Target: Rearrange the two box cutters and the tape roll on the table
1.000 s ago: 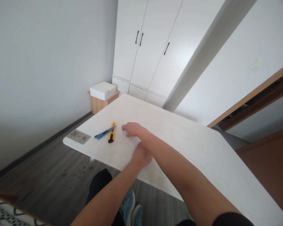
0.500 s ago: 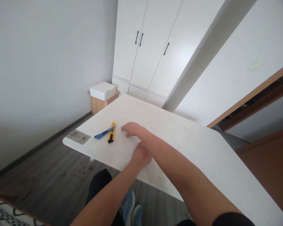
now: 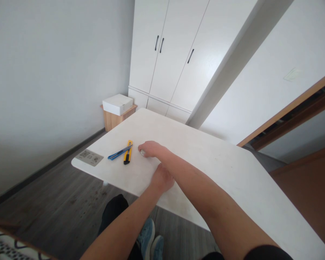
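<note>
My right hand [image 3: 150, 148] lies on the white table [image 3: 211, 169], fingers curled over a small silvery round object [image 3: 143, 153] that is mostly hidden. Just left of it lie a yellow-and-black utility knife [image 3: 128, 153] and a slim blue cutter [image 3: 119, 152], crossing each other. My left hand [image 3: 162, 178] rests on the table under my right forearm, near the front edge; its fingers are hidden.
A grey label card [image 3: 89, 157] lies at the table's left corner. A white box [image 3: 117, 104] sits on a low wooden stand by the white wardrobe [image 3: 173, 54]. Dark wood floor and my shoes [image 3: 148, 238] show below the table edge.
None apart from a slight shift of the camera; both hands stay where they were.
</note>
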`<state>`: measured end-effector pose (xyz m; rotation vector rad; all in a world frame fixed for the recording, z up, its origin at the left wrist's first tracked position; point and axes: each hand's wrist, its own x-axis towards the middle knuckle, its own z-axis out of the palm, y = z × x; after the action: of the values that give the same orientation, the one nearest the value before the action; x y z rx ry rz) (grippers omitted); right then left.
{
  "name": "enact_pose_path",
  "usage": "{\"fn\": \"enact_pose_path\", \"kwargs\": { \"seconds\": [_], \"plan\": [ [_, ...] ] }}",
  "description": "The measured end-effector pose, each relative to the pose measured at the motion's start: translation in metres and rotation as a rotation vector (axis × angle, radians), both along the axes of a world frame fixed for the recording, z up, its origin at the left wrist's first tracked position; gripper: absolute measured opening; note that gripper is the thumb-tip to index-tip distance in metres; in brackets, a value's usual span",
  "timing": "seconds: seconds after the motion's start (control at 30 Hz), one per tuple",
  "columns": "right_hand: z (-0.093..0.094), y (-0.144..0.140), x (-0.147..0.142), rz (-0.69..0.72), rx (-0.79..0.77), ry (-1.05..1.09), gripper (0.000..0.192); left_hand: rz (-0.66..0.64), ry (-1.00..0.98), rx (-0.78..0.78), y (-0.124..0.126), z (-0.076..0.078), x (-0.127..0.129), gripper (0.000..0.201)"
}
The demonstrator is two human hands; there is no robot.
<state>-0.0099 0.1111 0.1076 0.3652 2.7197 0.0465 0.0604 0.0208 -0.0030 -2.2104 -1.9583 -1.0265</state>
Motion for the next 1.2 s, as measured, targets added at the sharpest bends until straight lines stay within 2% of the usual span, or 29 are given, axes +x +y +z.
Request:
{"fn": "enact_pose_path", "kwargs": {
  "seconds": [0.37,0.47,0.57,0.7,0.8,0.9,1.03,1.2],
  "plan": [
    [-0.005,-0.004,-0.001,-0.057,-0.011,0.038,0.041,0.011,-0.025,-0.027,-0.001,0.015,-0.001,0.031],
    [-0.003,0.000,0.008,-0.092,-0.013,0.070,0.041,-0.010,-0.010,-0.035,-0.003,0.018,-0.004,0.030],
    [0.012,0.016,0.042,-0.220,0.026,0.101,0.045,-0.071,0.016,-0.040,-0.006,0.021,-0.007,0.023],
    [0.037,0.035,0.128,-0.427,0.146,0.104,0.044,-0.085,0.037,-0.051,-0.007,0.023,-0.010,0.026],
    [0.044,0.026,0.197,-0.532,0.141,0.019,0.043,-0.073,0.052,-0.069,-0.007,0.024,-0.009,0.027],
    [0.035,0.002,0.245,-0.543,0.078,-0.043,0.045,-0.068,0.083,-0.074,-0.007,0.026,-0.008,0.028],
    [0.016,-0.023,0.268,-0.534,0.041,-0.027,0.049,-0.061,0.089,-0.064,-0.008,0.026,-0.009,0.031],
    [0.003,-0.025,0.268,-0.510,0.016,-0.033,0.041,-0.073,0.095,-0.065,-0.008,0.025,-0.011,0.034]
  ]
}}
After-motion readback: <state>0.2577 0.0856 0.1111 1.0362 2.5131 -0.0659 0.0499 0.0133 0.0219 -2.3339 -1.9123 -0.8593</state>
